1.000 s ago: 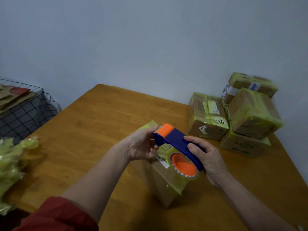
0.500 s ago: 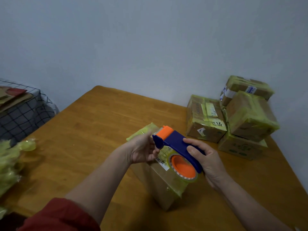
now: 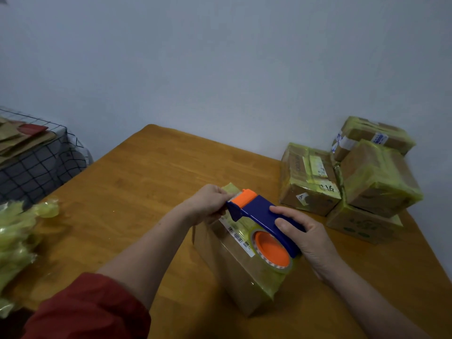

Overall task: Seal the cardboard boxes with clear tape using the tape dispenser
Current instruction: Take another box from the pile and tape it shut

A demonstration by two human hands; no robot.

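Observation:
A brown cardboard box (image 3: pixel 234 272) with a barcode label and yellowish tape lies on the wooden table (image 3: pixel 127 192) in front of me. My right hand (image 3: pixel 303 231) grips the blue tape dispenser (image 3: pixel 259 211) with its orange head and orange roll core, held over the box's top. My left hand (image 3: pixel 208 204) curls over the box's far end, right at the dispenser's orange nose, with its fingertips hidden behind the dispenser.
Several taped cardboard boxes (image 3: pixel 352 177) are stacked at the table's back right by the wall. A heap of crumpled yellowish tape (image 3: pixel 17 238) lies at the left edge. A wire rack with flat cardboard (image 3: pixel 27 152) stands beyond the table on the left.
The dispenser has slid a little toward the box's far end, with both hands following. The view has shifted slightly.

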